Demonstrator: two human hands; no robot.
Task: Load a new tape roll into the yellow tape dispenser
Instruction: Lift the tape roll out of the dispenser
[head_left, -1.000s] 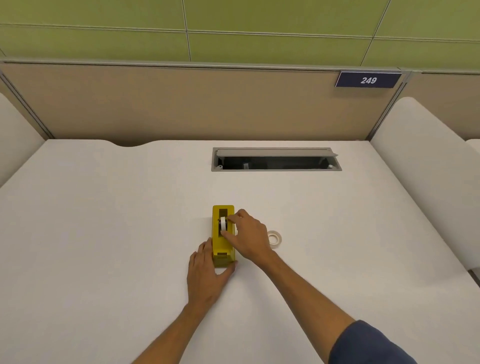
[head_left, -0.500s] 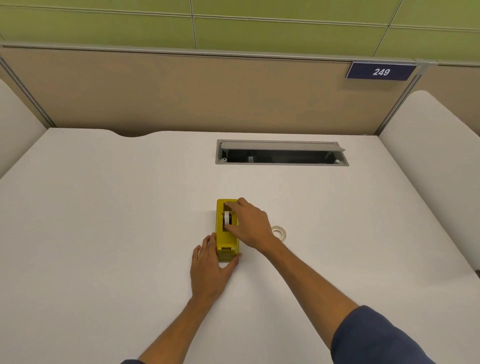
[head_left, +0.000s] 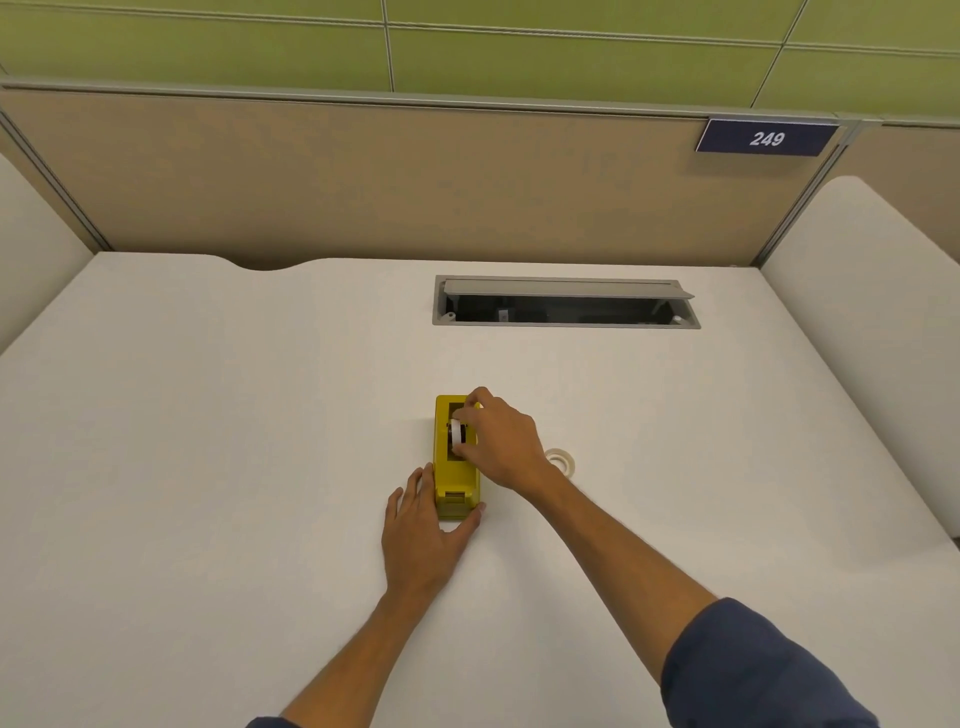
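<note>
Our right hand (head_left: 501, 441) pinches one white tape roll (head_left: 457, 432) sitting in the well of the single yellow dispenser (head_left: 453, 457), fingers over its far end and right side. Our left hand (head_left: 423, 530) braces the near end, thumb and fingers pressed to either side. A second roll (head_left: 563, 460) lies flat on the desk (head_left: 208, 441) just right of the right wrist, partly hidden; whether the pinched roll is fully seated, we cannot quite tell.
</note>
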